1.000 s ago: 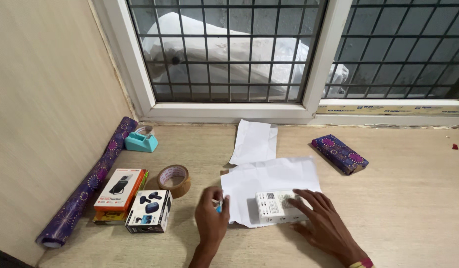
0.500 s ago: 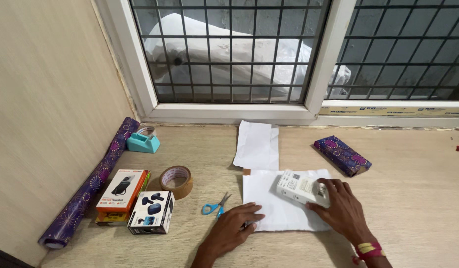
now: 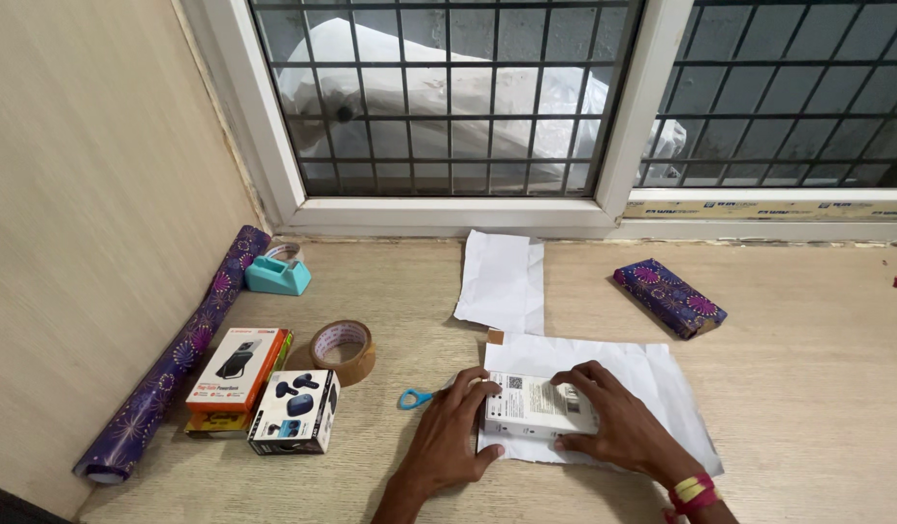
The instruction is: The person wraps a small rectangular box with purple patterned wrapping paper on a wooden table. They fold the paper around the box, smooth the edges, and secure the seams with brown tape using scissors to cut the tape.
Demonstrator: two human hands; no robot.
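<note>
A small white box [image 3: 536, 406] lies flat on a white sheet of paper [image 3: 652, 374] near the front of the wooden table [image 3: 817, 388]. My left hand [image 3: 456, 437] presses on the box's left end, and its fingers cover most of the blue-handled scissors [image 3: 414, 398] beside it. My right hand [image 3: 618, 422] rests over the box's right end, fingers curled on its top and front edge. Both hands hold the box down on the sheet.
A second white sheet [image 3: 502, 281] lies behind. A box wrapped in purple paper [image 3: 669, 298] sits at back right. On the left are a purple wrapping roll [image 3: 172, 369], a teal tape dispenser [image 3: 277, 272], brown tape [image 3: 342, 349], an orange-white box [image 3: 237, 374] and a black-white box [image 3: 295, 412].
The white box went from the sheet's far right edge, in my right hand, to its left front part. My left hand moved from the bare sheet onto the box.
</note>
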